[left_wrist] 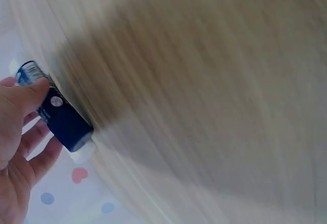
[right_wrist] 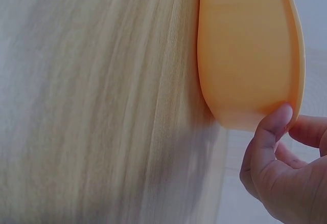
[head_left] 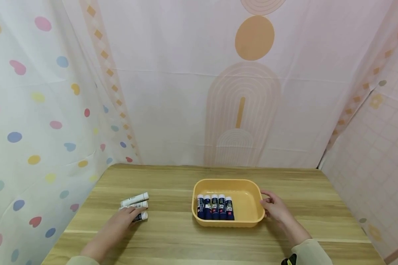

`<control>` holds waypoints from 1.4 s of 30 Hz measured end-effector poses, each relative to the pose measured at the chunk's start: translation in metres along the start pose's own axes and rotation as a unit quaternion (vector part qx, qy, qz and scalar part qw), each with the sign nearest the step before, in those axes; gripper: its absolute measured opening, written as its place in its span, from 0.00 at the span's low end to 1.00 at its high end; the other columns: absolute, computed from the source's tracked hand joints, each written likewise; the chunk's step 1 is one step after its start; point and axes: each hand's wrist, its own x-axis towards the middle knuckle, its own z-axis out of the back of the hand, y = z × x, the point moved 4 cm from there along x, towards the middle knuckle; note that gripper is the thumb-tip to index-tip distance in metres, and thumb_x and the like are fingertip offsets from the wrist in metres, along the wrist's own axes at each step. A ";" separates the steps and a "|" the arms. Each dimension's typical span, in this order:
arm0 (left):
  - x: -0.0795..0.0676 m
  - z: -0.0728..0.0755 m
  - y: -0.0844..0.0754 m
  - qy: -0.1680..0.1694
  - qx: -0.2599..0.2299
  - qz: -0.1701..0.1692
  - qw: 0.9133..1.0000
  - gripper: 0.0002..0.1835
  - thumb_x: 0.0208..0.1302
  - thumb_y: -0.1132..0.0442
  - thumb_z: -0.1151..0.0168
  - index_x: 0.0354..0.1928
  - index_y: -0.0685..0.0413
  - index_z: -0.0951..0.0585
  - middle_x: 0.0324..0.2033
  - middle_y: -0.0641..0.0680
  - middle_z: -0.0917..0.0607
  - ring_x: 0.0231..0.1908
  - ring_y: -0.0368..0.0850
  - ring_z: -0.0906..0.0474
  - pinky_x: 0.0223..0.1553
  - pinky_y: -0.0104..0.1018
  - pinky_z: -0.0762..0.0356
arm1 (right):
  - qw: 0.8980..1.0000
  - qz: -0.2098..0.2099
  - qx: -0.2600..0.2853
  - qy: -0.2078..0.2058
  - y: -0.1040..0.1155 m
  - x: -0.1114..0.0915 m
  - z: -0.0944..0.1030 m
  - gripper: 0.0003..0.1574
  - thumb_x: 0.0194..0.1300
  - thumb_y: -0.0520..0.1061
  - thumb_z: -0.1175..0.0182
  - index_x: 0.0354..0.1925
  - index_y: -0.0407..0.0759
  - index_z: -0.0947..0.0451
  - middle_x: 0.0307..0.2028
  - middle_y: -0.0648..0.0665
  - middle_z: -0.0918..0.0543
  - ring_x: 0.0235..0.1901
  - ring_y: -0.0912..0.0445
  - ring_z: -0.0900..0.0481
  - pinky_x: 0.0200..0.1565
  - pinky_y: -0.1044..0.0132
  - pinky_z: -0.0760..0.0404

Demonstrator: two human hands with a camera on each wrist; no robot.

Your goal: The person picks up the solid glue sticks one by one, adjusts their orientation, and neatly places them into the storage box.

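Observation:
My left hand (head_left: 121,220) is at the left of the table, over a small group of glue sticks lying on their sides. In the left wrist view its thumb and fingers pinch a dark blue glue stick (left_wrist: 62,117) with a white end. Just beyond that hand lies a pale-looking glue stick (head_left: 135,199), with another beside it partly covered by the fingers. My right hand (head_left: 278,209) grips the right end of a yellow plastic tray (right_wrist: 245,55) at its rim. Several blue glue sticks (head_left: 215,208) with white caps stand in a row in the tray's left part.
The wood-grain table (head_left: 172,243) carries the tray near its middle and the loose glue sticks to the left. A patterned curtain (head_left: 166,110) hangs along the table's back edge, with a dotted cloth (head_left: 53,103) at the left side.

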 end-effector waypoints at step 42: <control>0.113 -0.005 -0.082 -0.052 -0.398 0.330 0.854 0.28 0.60 0.65 0.36 0.62 0.52 0.33 0.37 0.57 0.23 0.34 0.44 0.25 0.29 0.30 0.25 | 1.000 0.005 -0.008 -0.027 0.002 -0.002 -0.002 0.27 0.68 0.32 0.50 0.64 0.31 0.38 0.32 0.47 0.31 0.25 0.58 0.32 0.25 0.69 0.28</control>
